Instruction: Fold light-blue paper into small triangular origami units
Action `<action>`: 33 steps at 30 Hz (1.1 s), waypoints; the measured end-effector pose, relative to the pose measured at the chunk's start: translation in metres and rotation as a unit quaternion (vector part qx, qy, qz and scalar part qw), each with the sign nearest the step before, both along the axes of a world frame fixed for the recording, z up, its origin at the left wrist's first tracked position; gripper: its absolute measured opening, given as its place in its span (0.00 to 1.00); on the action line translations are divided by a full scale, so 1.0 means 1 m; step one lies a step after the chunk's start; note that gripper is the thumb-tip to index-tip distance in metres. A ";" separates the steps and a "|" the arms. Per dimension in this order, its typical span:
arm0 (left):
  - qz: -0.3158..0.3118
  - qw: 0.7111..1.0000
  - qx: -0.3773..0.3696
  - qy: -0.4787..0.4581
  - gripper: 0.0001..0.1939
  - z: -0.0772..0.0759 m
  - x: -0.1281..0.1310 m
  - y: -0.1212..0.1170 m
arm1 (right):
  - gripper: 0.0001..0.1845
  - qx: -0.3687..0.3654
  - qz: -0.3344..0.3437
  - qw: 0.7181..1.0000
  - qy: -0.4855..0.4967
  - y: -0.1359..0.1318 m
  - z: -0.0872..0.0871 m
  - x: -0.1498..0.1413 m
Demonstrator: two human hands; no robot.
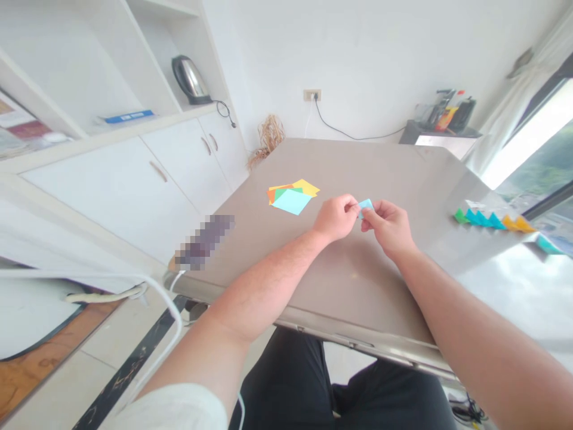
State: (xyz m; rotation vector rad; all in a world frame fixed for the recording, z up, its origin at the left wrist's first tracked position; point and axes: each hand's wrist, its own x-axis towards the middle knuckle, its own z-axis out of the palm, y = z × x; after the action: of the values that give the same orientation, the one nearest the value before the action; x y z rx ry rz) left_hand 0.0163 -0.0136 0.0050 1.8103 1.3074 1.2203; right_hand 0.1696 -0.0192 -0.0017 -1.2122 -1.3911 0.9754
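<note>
Between my two hands, a small piece of folded light-blue paper (366, 205) is held just above the table. My left hand (336, 217) pinches its left edge with closed fingers. On the other side, my right hand (388, 226) grips it between thumb and forefinger. The paper's lower part is hidden behind the fingers. To the left of my hands lies a fanned pile of coloured paper sheets (293, 202), light blue on top, with green, orange and yellow beneath. At the far right stands a row of small folded paper pieces (486, 219) in green, blue and orange.
A blurred-out dark object (205, 242) with a white cable lies at the table's (358, 161) left edge. An electric kettle (191, 80) sits on the shelf. Dried stalks (270, 136) stand behind the table, and a small cabinet (441, 136) holds bottles at the back right.
</note>
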 end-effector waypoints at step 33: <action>0.269 0.940 -0.014 0.209 0.26 -0.022 -0.165 -0.088 | 0.10 -0.085 0.151 0.985 0.024 -0.037 0.002 -0.170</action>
State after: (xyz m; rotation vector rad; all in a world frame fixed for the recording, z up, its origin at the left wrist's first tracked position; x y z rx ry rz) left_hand -0.1486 -0.1013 -0.0169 1.8132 2.1556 1.0931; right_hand -0.0009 -0.0560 0.0002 -1.1102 -1.5043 1.3492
